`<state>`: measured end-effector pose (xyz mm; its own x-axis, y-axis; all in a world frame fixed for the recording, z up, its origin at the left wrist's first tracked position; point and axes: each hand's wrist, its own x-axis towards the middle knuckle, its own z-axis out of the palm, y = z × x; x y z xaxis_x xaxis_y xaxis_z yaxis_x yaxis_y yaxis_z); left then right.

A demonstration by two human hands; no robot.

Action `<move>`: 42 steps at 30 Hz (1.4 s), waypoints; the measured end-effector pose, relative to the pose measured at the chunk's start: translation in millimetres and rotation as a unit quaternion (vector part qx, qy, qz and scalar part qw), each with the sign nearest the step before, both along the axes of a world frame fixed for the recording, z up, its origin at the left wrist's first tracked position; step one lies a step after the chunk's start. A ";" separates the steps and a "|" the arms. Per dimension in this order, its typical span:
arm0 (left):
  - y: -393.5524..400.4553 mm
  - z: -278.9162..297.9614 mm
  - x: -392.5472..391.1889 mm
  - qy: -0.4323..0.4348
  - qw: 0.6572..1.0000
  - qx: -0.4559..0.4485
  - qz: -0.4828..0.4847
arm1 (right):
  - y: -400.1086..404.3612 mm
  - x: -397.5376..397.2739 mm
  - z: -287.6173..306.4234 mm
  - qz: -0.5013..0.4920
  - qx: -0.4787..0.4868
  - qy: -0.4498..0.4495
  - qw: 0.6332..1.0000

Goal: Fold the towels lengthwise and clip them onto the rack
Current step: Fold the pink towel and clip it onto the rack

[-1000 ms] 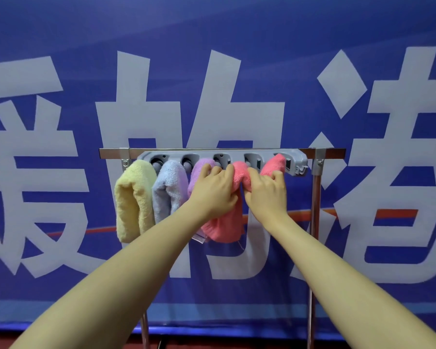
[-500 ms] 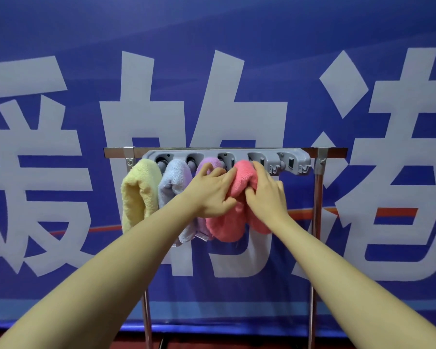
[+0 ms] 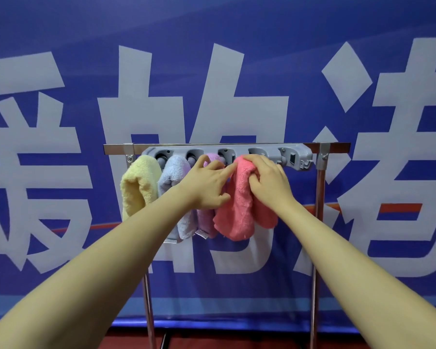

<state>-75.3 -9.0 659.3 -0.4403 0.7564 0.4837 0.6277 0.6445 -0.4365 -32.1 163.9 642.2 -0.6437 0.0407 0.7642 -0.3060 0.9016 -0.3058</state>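
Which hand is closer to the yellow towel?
Left. The left hand is two towels right of the yellow towel; the right hand is farther right, gripping the pink towel.

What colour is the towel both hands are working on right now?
Coral pink towel, seen clearly in the head view, the only one.

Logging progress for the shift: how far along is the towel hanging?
Done: yellow towel, pale blue towel and purple towel hang folded from the grey clip rack. In hand: the right hand grips the pink towel at the fourth clip; the left hand touches it. Left: seating it; the fifth clip is free.
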 end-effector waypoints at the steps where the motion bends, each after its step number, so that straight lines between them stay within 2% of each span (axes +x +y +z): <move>1: 0.0 -1.5 -1.4 0.012 1.000 -0.002 -0.007 | 0.1 1.5 -2.0 0.009 -0.015 -0.004 1.000; 6: -4.2 -11.3 -2.9 0.074 0.996 0.010 -0.044 | -6.0 9.9 -27.8 0.016 -0.063 -0.006 0.998; 10: -12.8 -14.7 7.8 0.058 0.996 0.061 -0.030 | -18.3 12.0 -50.1 -0.028 -0.108 -0.001 0.994; 15: -19.8 -22.3 4.2 0.058 0.998 0.019 0.025 | -35.9 7.3 -58.0 -0.109 -0.157 -0.018 0.982; 19: -14.4 -31.2 2.8 0.129 0.992 0.016 0.003 | -39.8 -0.5 -54.9 -0.164 -0.187 -0.030 0.968; 22: -11.4 -36.4 3.0 0.148 0.987 0.052 -0.017 | -35.7 -3.1 -57.1 -0.188 -0.148 -0.022 0.971; 26: -13.9 -38.6 2.7 0.129 0.988 0.077 -0.028 | -19.9 -3.8 -57.6 -0.217 -0.061 0.005 0.974; 32: -16.2 -37.4 8.3 -0.021 0.986 0.144 -0.087 | -9.2 -5.7 -59.3 -0.228 -0.002 0.027 0.973; 35: -11.8 -35.9 13.6 -0.061 0.980 0.169 -0.087 | -15.3 -4.6 -66.9 -0.175 -0.033 0.014 0.984; 38: -9.3 -34.8 15.8 -0.079 0.975 0.193 -0.079 | -18.0 2.1 -67.4 -0.035 -0.130 0.000 0.991; 42: -5.4 -24.0 23.9 -0.074 0.959 0.268 -0.056 | -18.1 7.9 -43.5 0.089 -0.177 0.050 0.979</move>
<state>-51.3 -14.4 635.2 -0.4644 0.4629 0.7550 0.7360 0.6759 0.0383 -24.2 145.8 598.8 -0.5872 0.2088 0.7820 -0.4931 0.6738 -0.5502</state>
